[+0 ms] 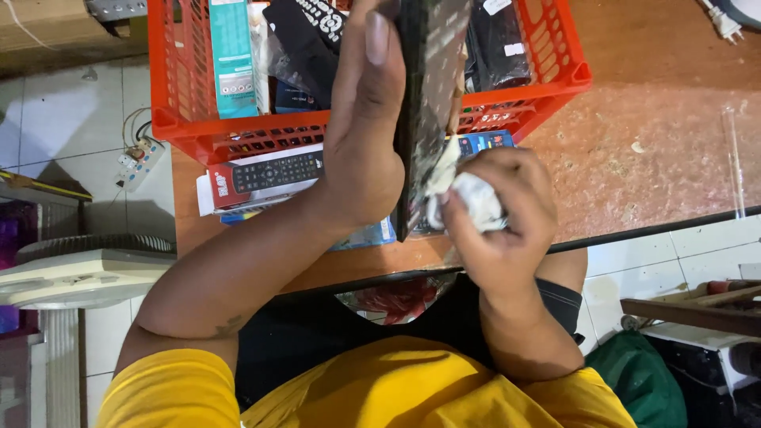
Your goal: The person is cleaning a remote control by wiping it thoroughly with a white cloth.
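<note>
My left hand (363, 119) holds a long, flat dark device (428, 87), perhaps a remote or keyboard, upright on its edge above the table. My right hand (499, 208) is closed around a crumpled white cloth or tissue (479, 200) and presses it against the lower face of the dark device. Just behind both hands stands an orange plastic crate (238, 131) filled with boxed and bagged remotes.
A boxed remote control (269, 174) lies on the brown wooden table (650, 150) in front of the crate. A white power strip (136, 161) lies on the tiled floor at left, beside a white fan (79, 273). A green bag (638, 380) sits at lower right.
</note>
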